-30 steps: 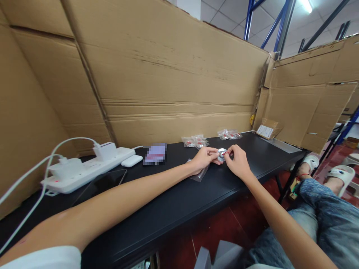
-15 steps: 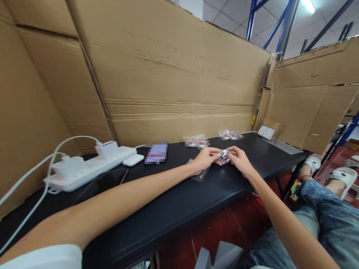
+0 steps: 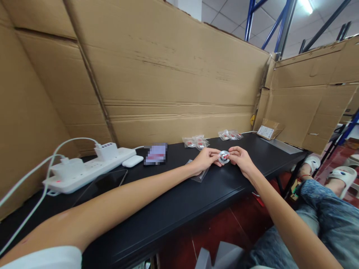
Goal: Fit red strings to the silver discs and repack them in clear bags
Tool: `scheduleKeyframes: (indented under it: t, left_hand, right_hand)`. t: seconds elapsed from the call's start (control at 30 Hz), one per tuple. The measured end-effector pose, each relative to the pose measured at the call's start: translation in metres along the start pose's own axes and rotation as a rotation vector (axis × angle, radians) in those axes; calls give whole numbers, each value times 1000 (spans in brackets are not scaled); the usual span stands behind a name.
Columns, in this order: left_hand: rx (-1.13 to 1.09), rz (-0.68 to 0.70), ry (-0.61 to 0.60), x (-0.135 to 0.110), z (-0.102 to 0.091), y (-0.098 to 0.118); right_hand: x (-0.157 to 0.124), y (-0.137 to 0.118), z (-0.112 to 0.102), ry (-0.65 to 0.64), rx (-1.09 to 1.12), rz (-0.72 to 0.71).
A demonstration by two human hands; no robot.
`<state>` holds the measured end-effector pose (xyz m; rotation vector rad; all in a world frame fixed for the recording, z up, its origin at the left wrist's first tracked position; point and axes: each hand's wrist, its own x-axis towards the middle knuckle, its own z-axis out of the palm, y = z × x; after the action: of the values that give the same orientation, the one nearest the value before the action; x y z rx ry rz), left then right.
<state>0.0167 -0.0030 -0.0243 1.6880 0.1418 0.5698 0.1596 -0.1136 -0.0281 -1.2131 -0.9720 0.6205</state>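
Note:
A small round silver metal disc with a red piece at its middle is held up just above the black table. My left hand is closed, its thumb and fingers pinching the disc's left edge. From the other side, the closed fingertips of my right hand meet at the red piece. Beneath my left wrist lies a clear plastic bag, partly covered. Farther back are several clear bags with silver and red pieces inside, and a second group of such bags to their right.
On the left, a white power strip carries plugs and cables. A white case, a phone and a dark flat device lie nearby. Cardboard walls enclose the black table. Another person's legs are at right.
The fingers of my right hand have drawn slightly right, and more of the disc's face shows. My left hand keeps its hold at nearly the same place.

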Motion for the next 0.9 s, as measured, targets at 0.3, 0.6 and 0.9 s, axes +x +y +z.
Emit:
scheduleKeyframes:
  t: [0.3,0.6,0.9]
  left_hand:
    - [-78,-45,92,3,2,0]
    - [-195,12,538,10,-3,6]
    - [-263,-53,752,15,-15,-6]
  right_hand:
    - [0,0,-2,54,49,-13]
    - [-14,-14,13,120,196,17]
    - [-52,-47,77,-55,341,87]
